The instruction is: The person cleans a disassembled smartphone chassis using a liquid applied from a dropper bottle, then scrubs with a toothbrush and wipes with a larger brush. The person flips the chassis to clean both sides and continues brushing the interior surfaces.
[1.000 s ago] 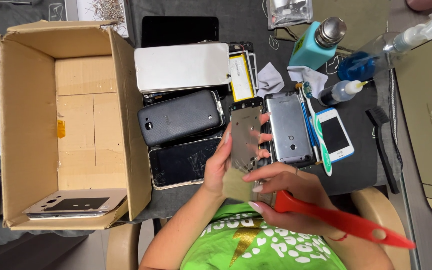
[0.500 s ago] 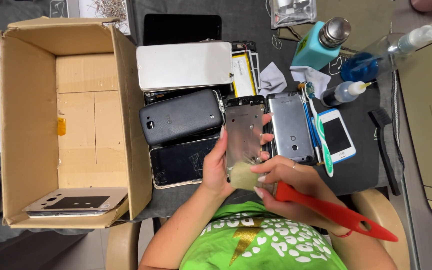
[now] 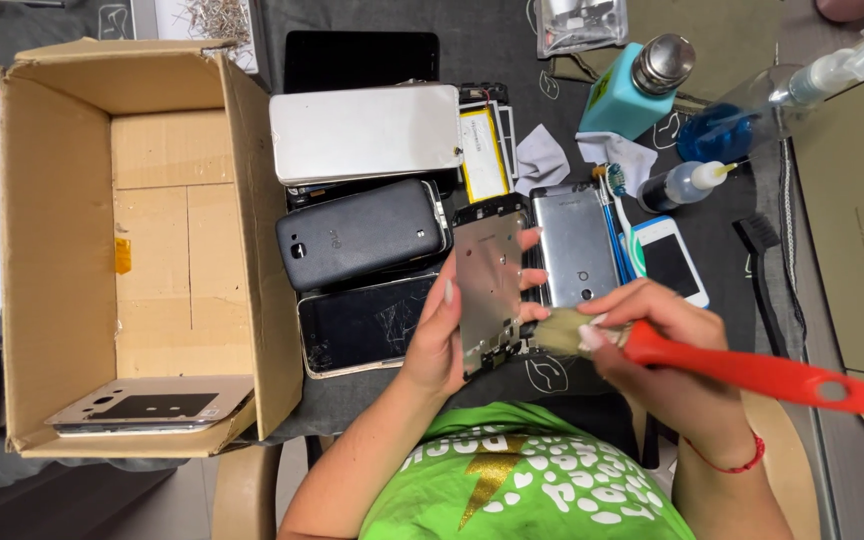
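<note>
My left hand (image 3: pixel 439 335) grips a bare metal phone frame (image 3: pixel 489 278) upright over the dark mat, fingers wrapped around both long edges. My right hand (image 3: pixel 657 345) holds a red-handled brush (image 3: pixel 752 370), its pale bristles (image 3: pixel 557 330) resting against the frame's lower right edge. The handle points out to the right.
An open cardboard box (image 3: pixel 62 250) at left holds a phone panel (image 3: pixel 152 405). Around the frame lie a white phone back (image 3: pixel 367 130), a black phone (image 3: pixel 362 232), a cracked screen (image 3: pixel 364 325), a silver chassis (image 3: pixel 574 245), a white phone (image 3: pixel 670 262), a teal dispenser bottle (image 3: pixel 637 85) and a small dropper bottle (image 3: pixel 687 182).
The brush has swung from below the frame to its lower right edge, with the handle now lying nearly level. My left hand has kept the frame in about the same place.
</note>
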